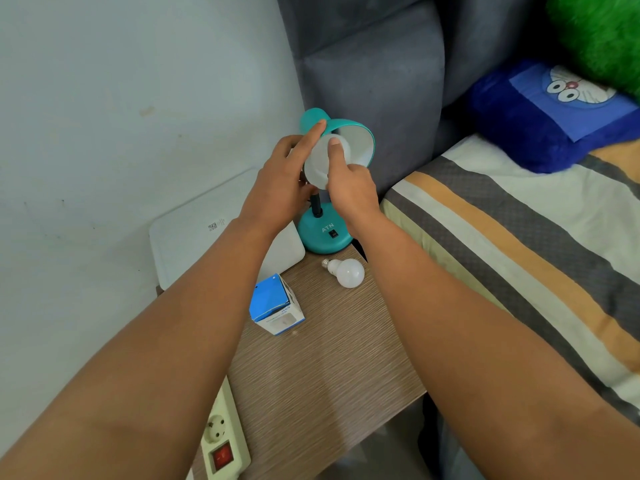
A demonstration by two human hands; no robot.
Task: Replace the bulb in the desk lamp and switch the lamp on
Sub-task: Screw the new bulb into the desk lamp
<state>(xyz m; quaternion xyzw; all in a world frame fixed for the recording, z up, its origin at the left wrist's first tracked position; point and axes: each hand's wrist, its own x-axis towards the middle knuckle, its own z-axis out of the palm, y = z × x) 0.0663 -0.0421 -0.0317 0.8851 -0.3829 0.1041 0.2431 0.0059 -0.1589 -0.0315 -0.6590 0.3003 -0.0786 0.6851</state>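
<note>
Socket strip [225,441] lay at the near edge of the bedside table [322,368]; past it stood a blue bulb box [276,306], and one bulb [346,271] lay loose beside the lamp base [323,233]. Your right hand [349,188] gripped a second bulb [320,161] at the mouth of the teal shade [360,133], thumb on its dome. Your left hand [280,181] steadied the shade, forefinger stretched along it.

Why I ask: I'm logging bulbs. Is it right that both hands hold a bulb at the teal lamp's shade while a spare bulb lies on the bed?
Not quite. The head view shows the spare bulb lying on the wooden table, not the bed. Both hands, left and right, do hold a bulb at the lamp's shade.
</note>
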